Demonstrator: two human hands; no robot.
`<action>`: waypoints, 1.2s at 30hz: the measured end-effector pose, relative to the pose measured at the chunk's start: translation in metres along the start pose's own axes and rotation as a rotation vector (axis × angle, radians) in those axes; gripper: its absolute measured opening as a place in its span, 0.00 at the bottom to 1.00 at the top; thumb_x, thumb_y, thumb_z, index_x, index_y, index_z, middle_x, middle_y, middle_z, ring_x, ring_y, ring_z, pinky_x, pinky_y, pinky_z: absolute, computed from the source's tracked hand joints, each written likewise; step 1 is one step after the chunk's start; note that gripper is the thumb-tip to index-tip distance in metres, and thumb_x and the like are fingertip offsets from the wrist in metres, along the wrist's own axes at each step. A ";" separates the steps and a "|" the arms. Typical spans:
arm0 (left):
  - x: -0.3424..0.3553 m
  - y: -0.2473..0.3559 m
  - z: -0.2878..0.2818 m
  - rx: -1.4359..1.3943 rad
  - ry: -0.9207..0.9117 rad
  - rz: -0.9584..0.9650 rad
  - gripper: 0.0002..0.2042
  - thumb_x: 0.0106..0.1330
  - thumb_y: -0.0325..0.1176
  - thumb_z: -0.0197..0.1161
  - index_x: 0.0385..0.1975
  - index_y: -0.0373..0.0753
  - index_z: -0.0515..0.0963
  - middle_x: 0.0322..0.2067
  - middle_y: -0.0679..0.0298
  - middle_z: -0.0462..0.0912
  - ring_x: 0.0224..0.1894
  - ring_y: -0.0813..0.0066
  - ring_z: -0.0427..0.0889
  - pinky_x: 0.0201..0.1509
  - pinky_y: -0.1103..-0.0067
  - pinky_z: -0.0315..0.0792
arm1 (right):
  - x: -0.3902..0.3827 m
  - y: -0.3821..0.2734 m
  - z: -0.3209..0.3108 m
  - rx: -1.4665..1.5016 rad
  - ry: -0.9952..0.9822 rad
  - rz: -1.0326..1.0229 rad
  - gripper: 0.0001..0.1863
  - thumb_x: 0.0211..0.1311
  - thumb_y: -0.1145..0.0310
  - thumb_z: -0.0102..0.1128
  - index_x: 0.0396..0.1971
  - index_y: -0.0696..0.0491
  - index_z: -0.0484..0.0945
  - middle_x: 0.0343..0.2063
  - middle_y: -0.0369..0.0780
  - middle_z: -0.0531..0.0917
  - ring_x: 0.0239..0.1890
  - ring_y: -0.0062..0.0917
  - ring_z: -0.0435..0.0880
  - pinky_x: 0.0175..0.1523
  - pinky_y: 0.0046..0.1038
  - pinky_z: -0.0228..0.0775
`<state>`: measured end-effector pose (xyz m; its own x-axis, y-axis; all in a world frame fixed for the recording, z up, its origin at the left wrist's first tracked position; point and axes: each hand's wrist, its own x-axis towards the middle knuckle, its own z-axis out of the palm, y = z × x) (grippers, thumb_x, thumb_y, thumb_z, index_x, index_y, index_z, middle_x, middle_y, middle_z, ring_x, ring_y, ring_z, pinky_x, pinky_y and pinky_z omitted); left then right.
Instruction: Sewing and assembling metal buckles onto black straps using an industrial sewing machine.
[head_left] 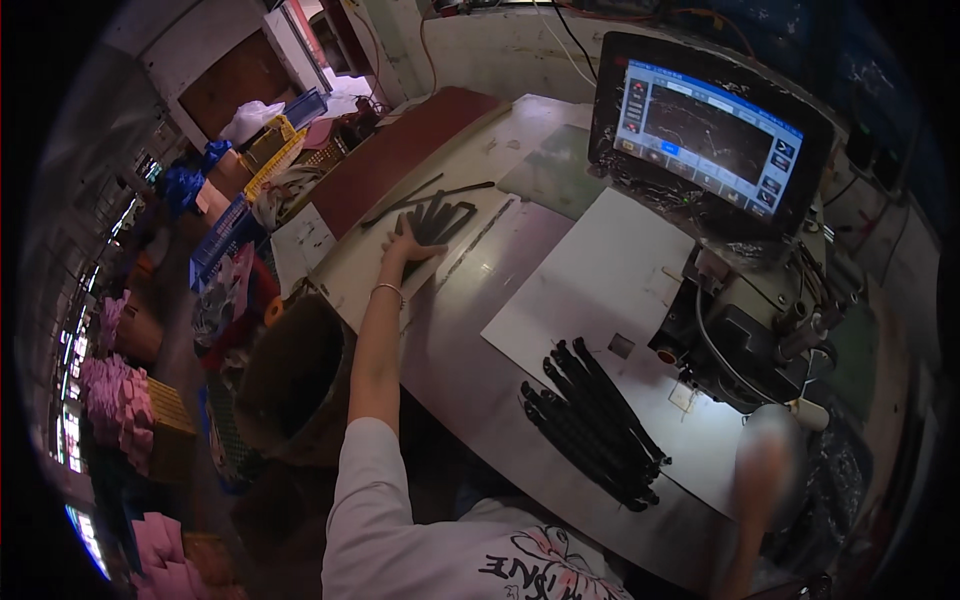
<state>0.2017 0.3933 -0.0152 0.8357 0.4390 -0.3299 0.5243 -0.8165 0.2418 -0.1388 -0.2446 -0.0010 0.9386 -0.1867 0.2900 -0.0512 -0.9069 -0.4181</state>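
At the far left of the worktable, my left hand (408,246) is on a fanned bundle of flat black strips (436,222), its thumb and fingers around their near end. Two loose dark strips (400,200) lie just beyond it. My right hand (764,465) is smeared by motion at the right, near a cream-coloured knob or spool on the machine (745,340); its fingers cannot be made out. Between my hands, a pile of black padded-looking strips (595,425) lies side by side, partly on a white board (600,270) and partly on the tabletop.
A lit touch screen (710,130) stands behind the machine. A large dark bin (295,375) sits below the table's left edge. Blue baskets (222,240), a yellow crate (275,150) and stacks of pink pieces (115,400) fill the left side.
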 end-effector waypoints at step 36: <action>0.005 0.071 0.042 0.030 0.271 0.252 0.46 0.55 0.59 0.55 0.62 0.29 0.45 0.63 0.39 0.42 0.65 0.44 0.42 0.65 0.61 0.43 | -0.028 -0.067 0.025 -0.149 0.112 0.106 0.12 0.55 0.69 0.49 0.33 0.60 0.78 0.31 0.51 0.80 0.35 0.42 0.77 0.44 0.35 0.68</action>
<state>0.2362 0.3217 -0.0382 0.9529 0.3031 -0.0090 0.2952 -0.9204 0.2562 -0.1530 -0.1690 -0.0028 0.8821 -0.3172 0.3482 -0.2055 -0.9243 -0.3215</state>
